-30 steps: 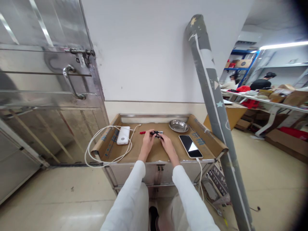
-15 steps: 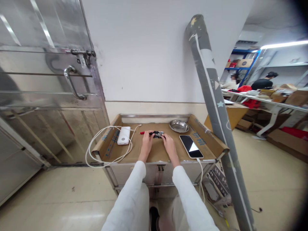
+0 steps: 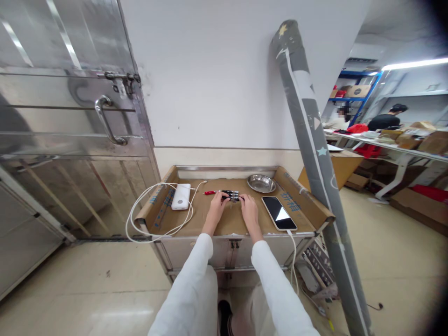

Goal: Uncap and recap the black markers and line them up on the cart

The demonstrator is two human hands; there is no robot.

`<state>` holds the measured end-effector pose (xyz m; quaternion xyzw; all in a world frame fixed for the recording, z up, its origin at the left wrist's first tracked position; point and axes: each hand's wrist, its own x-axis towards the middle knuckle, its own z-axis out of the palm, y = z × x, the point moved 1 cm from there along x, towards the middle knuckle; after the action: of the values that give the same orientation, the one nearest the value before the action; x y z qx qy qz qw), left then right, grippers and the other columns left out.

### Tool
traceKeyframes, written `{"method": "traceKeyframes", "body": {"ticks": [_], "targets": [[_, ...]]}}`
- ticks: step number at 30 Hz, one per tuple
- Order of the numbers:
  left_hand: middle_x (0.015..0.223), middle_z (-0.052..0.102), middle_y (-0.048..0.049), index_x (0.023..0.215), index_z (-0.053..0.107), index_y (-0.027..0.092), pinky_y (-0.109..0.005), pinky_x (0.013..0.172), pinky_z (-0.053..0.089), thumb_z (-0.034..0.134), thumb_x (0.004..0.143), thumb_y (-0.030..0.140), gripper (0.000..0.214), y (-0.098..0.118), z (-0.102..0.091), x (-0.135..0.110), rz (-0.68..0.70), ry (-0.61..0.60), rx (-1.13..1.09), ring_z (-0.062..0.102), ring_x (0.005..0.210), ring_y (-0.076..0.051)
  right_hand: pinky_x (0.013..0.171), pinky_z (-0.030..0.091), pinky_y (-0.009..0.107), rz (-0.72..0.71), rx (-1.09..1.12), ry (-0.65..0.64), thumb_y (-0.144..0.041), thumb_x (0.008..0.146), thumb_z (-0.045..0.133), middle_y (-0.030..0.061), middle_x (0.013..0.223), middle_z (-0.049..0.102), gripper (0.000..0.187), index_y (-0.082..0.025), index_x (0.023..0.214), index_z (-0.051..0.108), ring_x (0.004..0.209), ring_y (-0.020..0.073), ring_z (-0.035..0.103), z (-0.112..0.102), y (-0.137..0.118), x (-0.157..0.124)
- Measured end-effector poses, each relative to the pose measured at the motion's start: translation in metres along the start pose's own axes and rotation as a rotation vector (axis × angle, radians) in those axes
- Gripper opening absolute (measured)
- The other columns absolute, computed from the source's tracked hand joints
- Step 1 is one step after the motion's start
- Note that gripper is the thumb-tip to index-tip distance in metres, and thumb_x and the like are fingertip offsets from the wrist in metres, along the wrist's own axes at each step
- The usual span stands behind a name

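Note:
Several pens with black barrels and clear or silvery parts lie side by side, sideways, on the cardboard-lined top of a small cabinet. A red pen end sticks out at their left. My left hand has its thumb and fingers closed on the left part of the nearest black pen. At that pen's other end, my right hand pinches it between thumb and fingers. The fingertips partly hide the pens, so their exact number is unclear.
A white power bank with a looped cable lies left. To the right are a metal dish and a plugged-in phone. A tall grey roll leans beside the cabinet. Two people sit at a cluttered table far right.
My right fingers have shifted a little right, to the pen's end. My left fingers have come slightly nearer to me, uncovering more of the red pen end.

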<state>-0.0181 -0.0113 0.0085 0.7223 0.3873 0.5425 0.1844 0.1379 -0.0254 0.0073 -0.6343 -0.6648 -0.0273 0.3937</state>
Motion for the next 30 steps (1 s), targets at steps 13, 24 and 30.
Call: {"method": "traceKeyframes", "body": {"ticks": [13, 24, 30], "targets": [[0.105, 0.054, -0.0093, 0.093, 0.056, 0.018, -0.042, 0.095, 0.042, 0.04, 0.084, 0.004, 0.023, 0.008, 0.001, -0.001, 0.082, -0.118, 0.391, 0.052, 0.105, -0.022, 0.075, 0.044, 0.028, -0.145, 0.138, -0.102, -0.024, 0.092, 0.041, 0.0062, 0.092, 0.059, 0.024, -0.02, 0.095, 0.064, 0.08, 0.0176, 0.058, 0.009, 0.001, 0.0], [0.098, 0.056, -0.0071, 0.086, 0.061, 0.018, -0.038, 0.095, 0.044, 0.047, 0.078, 0.006, 0.02, 0.003, 0.008, -0.005, 0.099, -0.411, 0.144, 0.053, 0.099, -0.02, 0.081, 0.044, 0.029, -0.167, 0.245, -0.169, -0.013, 0.084, 0.045, 0.0058, 0.093, 0.059, 0.022, -0.019, 0.094, 0.064, 0.085, 0.0171, 0.057, 0.014, 0.006, 0.0], [0.094, 0.058, -0.0062, 0.082, 0.059, 0.019, -0.037, 0.091, 0.046, 0.044, 0.082, 0.006, 0.019, -0.001, 0.008, -0.004, 0.058, -0.365, 0.122, 0.056, 0.093, -0.018, 0.085, 0.045, 0.03, -0.173, 0.254, -0.177, -0.012, 0.083, 0.045, 0.0048, 0.096, 0.059, 0.025, -0.021, 0.097, 0.063, 0.089, 0.0166, 0.057, 0.015, 0.007, 0.0]]}}
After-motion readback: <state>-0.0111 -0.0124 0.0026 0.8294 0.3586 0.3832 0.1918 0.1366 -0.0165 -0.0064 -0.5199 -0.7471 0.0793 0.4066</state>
